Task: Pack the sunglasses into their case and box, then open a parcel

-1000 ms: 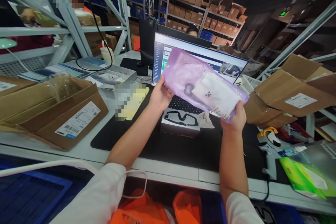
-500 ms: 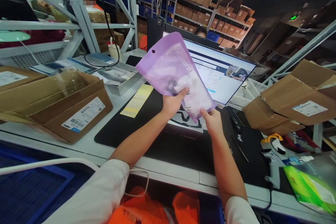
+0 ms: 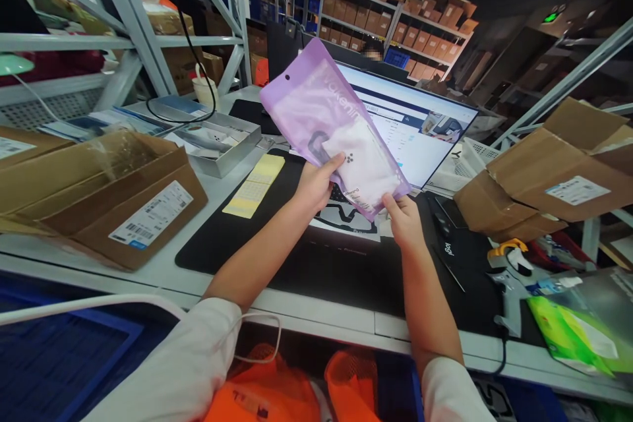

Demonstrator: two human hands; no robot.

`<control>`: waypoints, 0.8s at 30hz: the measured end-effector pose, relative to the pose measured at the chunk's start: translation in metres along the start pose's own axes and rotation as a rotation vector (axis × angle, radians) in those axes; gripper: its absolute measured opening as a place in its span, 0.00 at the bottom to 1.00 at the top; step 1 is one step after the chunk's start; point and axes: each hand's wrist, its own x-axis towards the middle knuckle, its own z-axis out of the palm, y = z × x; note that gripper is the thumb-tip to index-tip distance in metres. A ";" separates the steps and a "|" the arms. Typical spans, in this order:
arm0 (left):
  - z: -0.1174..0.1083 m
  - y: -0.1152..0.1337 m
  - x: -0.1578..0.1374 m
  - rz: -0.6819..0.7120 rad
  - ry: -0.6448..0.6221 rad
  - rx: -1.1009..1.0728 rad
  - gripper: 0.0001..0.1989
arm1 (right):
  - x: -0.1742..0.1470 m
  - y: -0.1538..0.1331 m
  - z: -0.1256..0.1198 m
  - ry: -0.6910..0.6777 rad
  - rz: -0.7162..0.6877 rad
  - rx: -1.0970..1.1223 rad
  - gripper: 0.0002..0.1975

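Observation:
A purple translucent plastic pouch [image 3: 316, 102] with white lettering and a hang hole is held tilted above the desk, in front of the monitor [image 3: 395, 125]. White folded material shows inside its lower half, along with a dark shape. My left hand [image 3: 316, 182] pinches its lower left edge, thumb on the front face. At the bottom right corner, my right hand [image 3: 404, 219] grips the pouch between thumb and fingers. Below the pouch, a white sheet with a black printed outline [image 3: 341, 219] lies on the black desk mat [image 3: 291, 264].
An open cardboard box [image 3: 148, 211] stands at left, beside a grey tray [image 3: 222, 151] and yellow label sheets [image 3: 254, 186]. More open boxes [image 3: 558, 178] stand at right. A mouse [image 3: 442, 225], a tape dispenser [image 3: 509, 254], a scanner-like device [image 3: 509, 303] and a green packet [image 3: 568, 336] lie at right.
The pouch has turned a little and its front lies flatter to view, the white contents showing more plainly. Both hands keep their hold on it. The camera view has shifted slightly.

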 end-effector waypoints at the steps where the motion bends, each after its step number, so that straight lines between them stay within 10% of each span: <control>1: -0.001 0.000 0.001 0.047 0.012 0.024 0.34 | 0.001 -0.002 0.000 0.020 0.006 -0.010 0.32; 15: -0.009 0.021 -0.009 0.256 -0.094 0.362 0.33 | 0.003 -0.014 -0.046 -0.524 0.082 -0.493 0.23; 20: -0.010 0.029 -0.012 0.238 -0.235 0.443 0.27 | 0.002 -0.015 -0.050 -0.319 0.123 -0.534 0.38; 24: -0.002 0.017 -0.019 0.091 -0.240 0.369 0.27 | -0.003 -0.018 -0.042 -0.434 0.055 -0.334 0.34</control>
